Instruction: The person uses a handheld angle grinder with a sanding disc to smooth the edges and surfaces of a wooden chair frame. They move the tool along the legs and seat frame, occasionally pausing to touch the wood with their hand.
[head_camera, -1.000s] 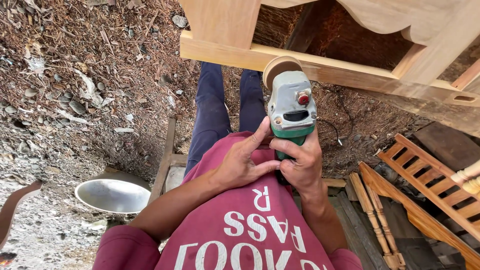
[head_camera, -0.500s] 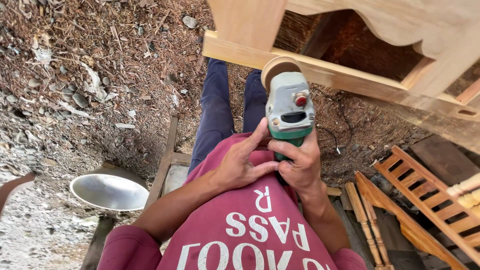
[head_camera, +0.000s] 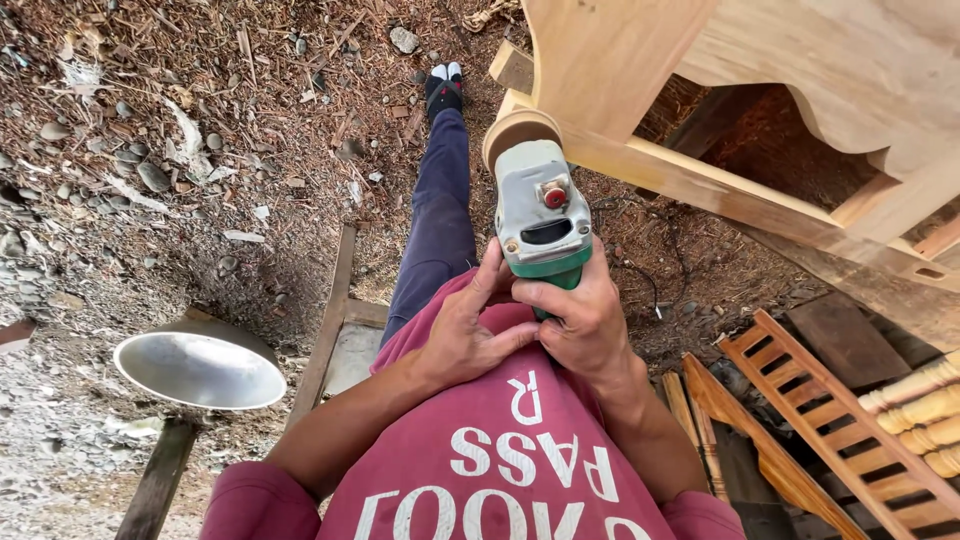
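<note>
I hold a grey and green angle grinder (head_camera: 541, 212) with a red button in front of my red shirt. My right hand (head_camera: 582, 325) wraps around its green rear handle. On the handle's left side my left hand (head_camera: 463, 337) rests with its fingers against the body. The grinder's tan sanding disc (head_camera: 514, 129) points away from me and sits close to the lower rail of a pale wooden furniture frame (head_camera: 680, 172). I cannot tell if the disc touches the wood.
My leg in blue trousers (head_camera: 438, 215) stretches over ground covered with wood shavings and stones. A shiny metal bowl (head_camera: 200, 368) lies at the left. A slatted wooden panel (head_camera: 832, 402) and turned spindles (head_camera: 925, 398) lie at the right. A black cable (head_camera: 640, 276) runs under the frame.
The view has tilted so more of the ground and my foot show. The grinder sits nearer the frame's lower rail. Both hands keep the same hold.
</note>
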